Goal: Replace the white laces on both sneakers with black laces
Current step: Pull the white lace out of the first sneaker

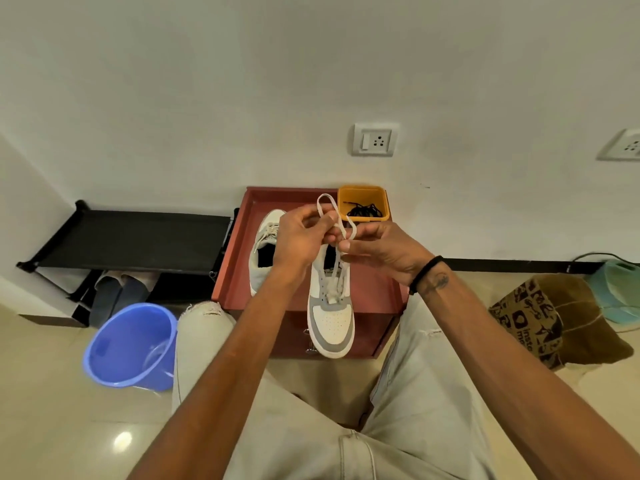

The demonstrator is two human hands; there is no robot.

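Two white and grey sneakers lie on a reddish-brown low table [239, 271]. The near sneaker [331, 320] points toe toward me, overhanging the table's front edge. Its white lace [325, 202] rises from the eyelets in loops between my hands. My left hand [299, 237] and my right hand [377, 247] meet above the shoe's opening, and both pinch this lace. The second sneaker [265, 247] lies at the table's left, still white-laced, partly hidden by my left hand. Black laces [363, 210] sit in an orange tub [363, 192] at the table's back right corner.
A blue bucket [130, 344] stands on the floor at the left by my knee. A black shoe rack [135, 237] runs along the wall behind it. A printed brown bag [554, 320] lies on the floor at the right. My legs frame the table's front.
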